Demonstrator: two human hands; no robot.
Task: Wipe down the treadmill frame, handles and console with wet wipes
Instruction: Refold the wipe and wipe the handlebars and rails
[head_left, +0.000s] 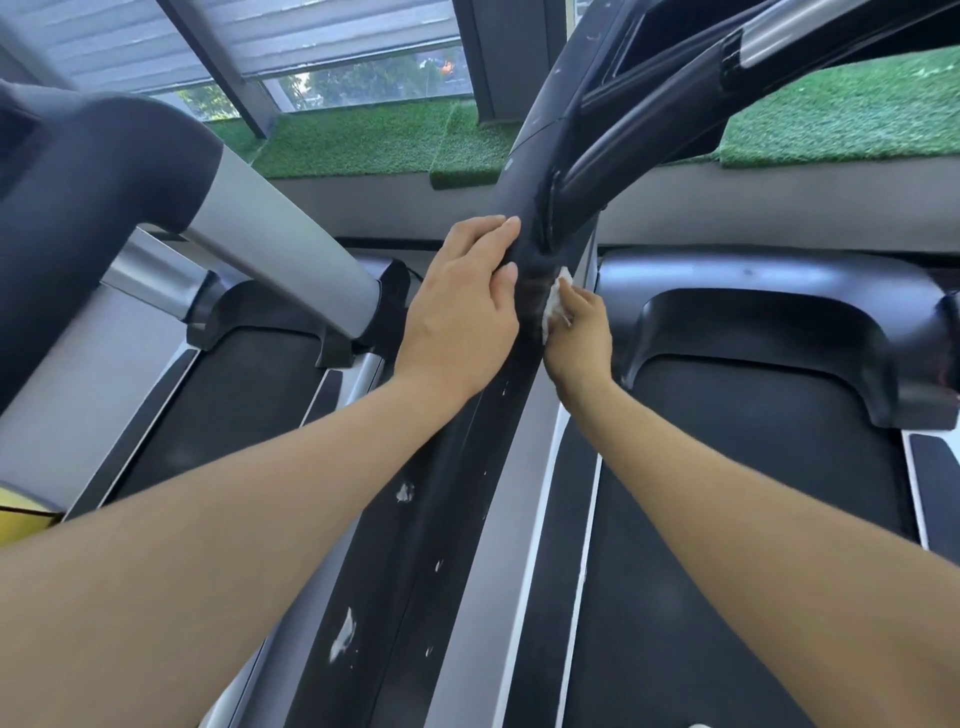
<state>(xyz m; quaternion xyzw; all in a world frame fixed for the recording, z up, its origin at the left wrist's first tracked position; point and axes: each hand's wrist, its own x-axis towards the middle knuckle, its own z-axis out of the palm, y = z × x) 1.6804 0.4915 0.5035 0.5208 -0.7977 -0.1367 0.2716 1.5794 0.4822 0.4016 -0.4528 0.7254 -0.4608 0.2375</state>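
A black upright post of the treadmill frame (441, 519) runs from the bottom centre up to the console arm (649, 119). White scuffs and flecks mark its lower part. My left hand (462, 312) rests on the post's left side, fingers wrapped over its edge. My right hand (579, 332) holds a crumpled white wet wipe (555, 301) and presses it against the post's right side, just below the joint where the handle arm meets it.
A second treadmill's grey and black upright (249, 234) slants across the left. Black running belts (753, 493) lie either side of the post. Green artificial turf (363, 140) and a window with blinds (130, 41) lie beyond. A yellow object (21, 512) shows at the left edge.
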